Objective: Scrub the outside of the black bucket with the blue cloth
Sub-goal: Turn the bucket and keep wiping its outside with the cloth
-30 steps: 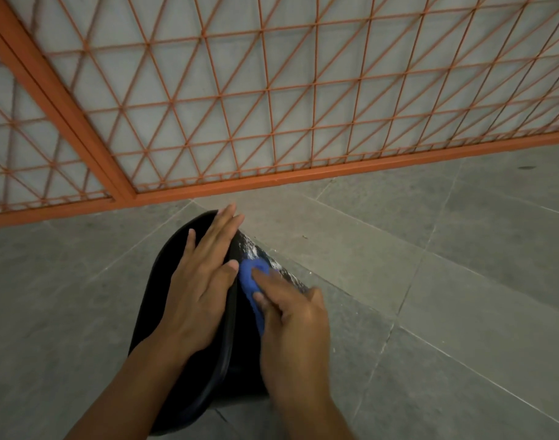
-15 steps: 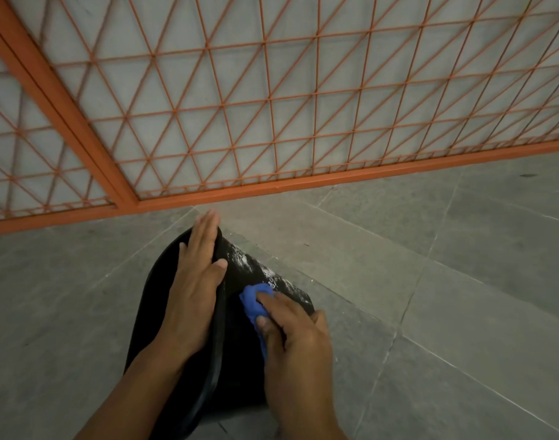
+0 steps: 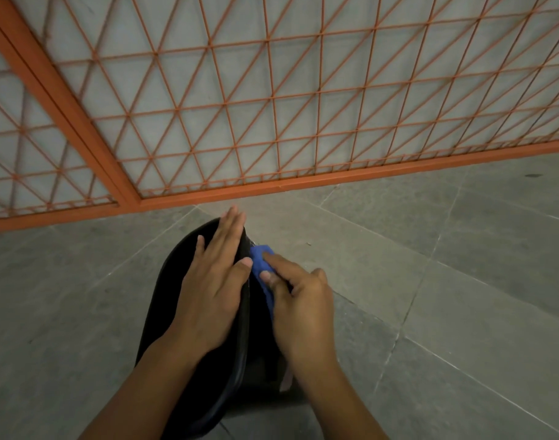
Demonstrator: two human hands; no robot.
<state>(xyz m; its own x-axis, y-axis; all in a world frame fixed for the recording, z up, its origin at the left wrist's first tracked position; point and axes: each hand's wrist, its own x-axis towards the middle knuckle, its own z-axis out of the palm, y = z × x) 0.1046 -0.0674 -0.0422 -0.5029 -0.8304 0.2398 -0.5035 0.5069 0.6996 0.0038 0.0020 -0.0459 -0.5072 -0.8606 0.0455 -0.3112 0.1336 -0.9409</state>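
Note:
The black bucket lies tipped on its side on the grey tiled floor, its mouth facing left. My left hand lies flat across the rim with straight fingers, steadying it. My right hand holds the blue cloth under its fingers and presses it against the bucket's outer wall, just right of the rim. Most of the outer wall is hidden beneath my right hand and forearm.
An orange metal grille fence with a thick orange bottom rail runs across the far side, close behind the bucket. Grey floor tiles spread out to the right and left.
My right hand has slid the blue cloth up the bucket's wall toward the far end, after having drawn it nearer half a second ago. My left hand stays flat on the rim.

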